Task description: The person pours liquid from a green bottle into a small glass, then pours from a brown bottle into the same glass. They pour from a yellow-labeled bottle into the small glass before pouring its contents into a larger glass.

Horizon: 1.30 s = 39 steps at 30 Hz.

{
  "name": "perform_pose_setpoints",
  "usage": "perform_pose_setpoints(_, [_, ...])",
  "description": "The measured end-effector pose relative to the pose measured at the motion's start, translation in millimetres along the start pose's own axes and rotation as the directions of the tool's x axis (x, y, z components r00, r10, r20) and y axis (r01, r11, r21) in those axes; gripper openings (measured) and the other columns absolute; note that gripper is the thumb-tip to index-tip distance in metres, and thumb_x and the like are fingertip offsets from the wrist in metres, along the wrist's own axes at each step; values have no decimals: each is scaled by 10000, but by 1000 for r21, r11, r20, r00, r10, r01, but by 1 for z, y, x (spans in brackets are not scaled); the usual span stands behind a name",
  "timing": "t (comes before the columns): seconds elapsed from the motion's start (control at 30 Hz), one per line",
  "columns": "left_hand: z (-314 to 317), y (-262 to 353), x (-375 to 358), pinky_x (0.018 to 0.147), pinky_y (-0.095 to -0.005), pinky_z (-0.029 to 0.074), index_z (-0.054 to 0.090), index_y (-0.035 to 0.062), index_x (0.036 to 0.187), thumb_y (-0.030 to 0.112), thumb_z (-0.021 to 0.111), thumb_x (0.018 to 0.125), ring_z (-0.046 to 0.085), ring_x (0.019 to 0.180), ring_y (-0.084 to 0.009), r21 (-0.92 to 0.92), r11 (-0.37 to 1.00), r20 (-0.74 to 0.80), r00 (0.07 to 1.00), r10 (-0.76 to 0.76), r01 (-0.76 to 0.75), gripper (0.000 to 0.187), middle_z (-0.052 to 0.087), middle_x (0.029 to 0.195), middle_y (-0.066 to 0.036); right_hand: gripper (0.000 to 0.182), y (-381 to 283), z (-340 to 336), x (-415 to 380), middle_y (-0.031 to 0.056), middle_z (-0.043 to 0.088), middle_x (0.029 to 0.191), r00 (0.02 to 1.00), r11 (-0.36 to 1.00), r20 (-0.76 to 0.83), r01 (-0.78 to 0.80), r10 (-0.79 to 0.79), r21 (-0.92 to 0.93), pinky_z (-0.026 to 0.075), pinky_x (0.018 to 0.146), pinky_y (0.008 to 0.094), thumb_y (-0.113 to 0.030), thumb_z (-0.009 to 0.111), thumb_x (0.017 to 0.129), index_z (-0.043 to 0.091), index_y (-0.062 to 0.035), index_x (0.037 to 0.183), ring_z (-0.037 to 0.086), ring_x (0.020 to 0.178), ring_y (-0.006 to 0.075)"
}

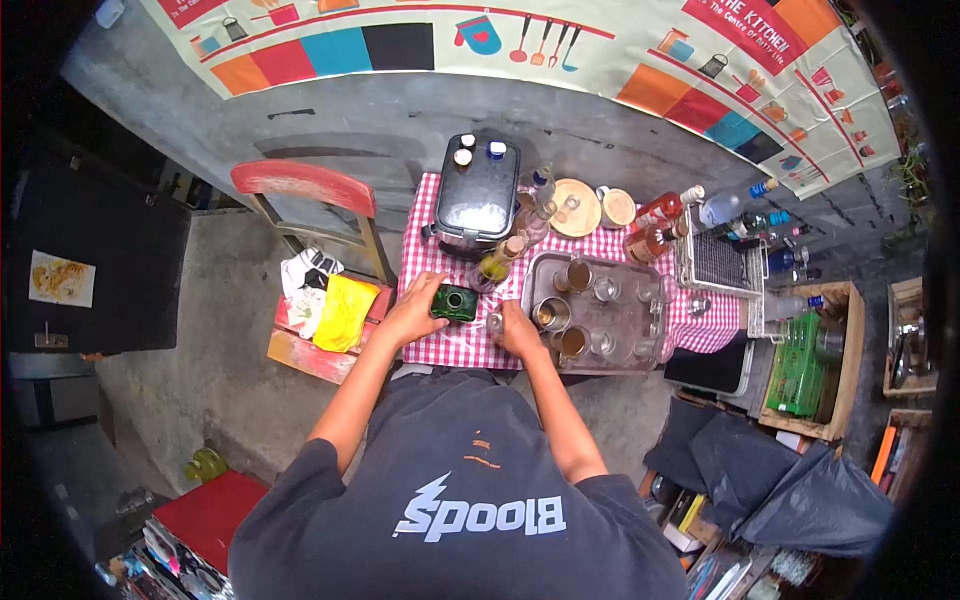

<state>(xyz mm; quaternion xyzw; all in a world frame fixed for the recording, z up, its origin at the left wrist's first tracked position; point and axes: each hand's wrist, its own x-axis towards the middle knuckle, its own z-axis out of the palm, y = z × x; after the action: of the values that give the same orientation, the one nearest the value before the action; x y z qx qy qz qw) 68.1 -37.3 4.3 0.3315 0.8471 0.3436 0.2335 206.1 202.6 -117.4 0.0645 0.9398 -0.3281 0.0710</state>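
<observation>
My left hand grips a dark green bottle, held tipped over the red-checked tablecloth near the table's front edge. My right hand is closed around a small clear glass just right of the bottle's mouth. Right of that hand lies a clear tray holding several metal cups and glasses, some with brown liquid.
A black cooler box stands at the table's back, with bottles, a round wooden board and a wire rack beside it. A red chair with a yellow cloth stands left. A green crate sits right.
</observation>
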Motion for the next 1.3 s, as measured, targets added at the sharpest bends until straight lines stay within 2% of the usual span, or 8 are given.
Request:
perform_pose_setpoints(0.17, [3, -20, 21, 1157, -453, 371, 397, 51, 1480, 162, 874, 672, 430, 1373, -405, 52, 986, 98, 983, 156, -161, 945, 434, 1471, -199, 562, -8, 7, 0, 259, 549, 1156, 991, 993, -73, -114, 115, 27, 481, 942, 503, -78, 800, 723, 464, 3, 1167, 555, 1131, 474])
perform_pose_setpoints(0.3, [3, -28, 34, 1205, -465, 304, 397, 55, 1472, 197, 868, 691, 412, 1405, -397, 79, 980, 288, 945, 153, -183, 922, 444, 1485, -216, 526, -7, 28, 0, 263, 550, 1159, 966, 974, -123, -221, 227, 55, 485, 932, 511, -90, 788, 744, 474, -6, 1158, 555, 1129, 479])
perform_pose_setpoints(0.43, [9, -39, 41, 1038, -464, 452, 512, 41, 1312, 168, 848, 668, 564, 1216, -382, -54, 959, 228, 932, 282, -277, 737, 578, 1265, -169, 533, -18, 35, -6, 231, 548, 1205, 924, 940, -175, -340, 339, 27, 481, 962, 513, -74, 772, 740, 478, -19, 1181, 551, 1153, 463])
perform_pose_setpoints(0.67, [0, -38, 46, 915, -463, 527, 556, 37, 1258, 158, 824, 663, 634, 1100, -377, -104, 948, 214, 924, 317, -301, 663, 639, 1146, -166, 791, -48, 28, -18, 309, 492, 1386, 820, 822, -122, -528, 559, 214, 416, 1109, 451, -192, 768, 788, 375, 48, 1431, 483, 1320, 458])
perform_pose_setpoints(0.77, [-9, -35, 47, 917, -461, 529, 559, 57, 1266, 162, 816, 679, 635, 1108, -381, -136, 958, 211, 937, 278, -253, 650, 646, 1165, -175, 850, -39, 47, -41, 316, 469, 1439, 788, 823, -262, -479, 557, 306, 406, 1122, 429, -231, 773, 791, 354, 62, 1470, 484, 1349, 423])
perform_pose_setpoints(0.9, [-22, -39, 44, 920, -459, 530, 568, 61, 1258, 183, 827, 692, 646, 1092, -401, -134, 968, 180, 956, 233, -211, 634, 663, 1158, -182, 830, -56, 44, -82, 297, 538, 1399, 778, 704, -73, -519, 624, 485, 423, 1103, 440, -319, 765, 833, 389, 74, 1460, 540, 1307, 387])
perform_pose_setpoints(1.13, [-29, -49, 52, 931, -461, 523, 577, 50, 1253, 173, 820, 678, 640, 1105, -391, -120, 979, 120, 977, 177, -163, 636, 658, 1177, -180, 801, 5, 157, -159, 248, 650, 1237, 528, 438, 233, -830, 817, 346, 492, 1012, 414, -307, 745, 838, 404, 27, 1481, 636, 1160, 340])
perform_pose_setpoints(1.3, [-29, -48, 60, 941, -462, 519, 586, 45, 1250, 160, 806, 691, 634, 1110, -399, -125, 973, 76, 976, 205, -194, 612, 656, 1180, -181, 770, 21, 173, -173, 195, 687, 1106, 417, 299, 320, -884, 850, 358, 578, 822, 394, -252, 743, 836, 411, 1, 1483, 690, 998, 281])
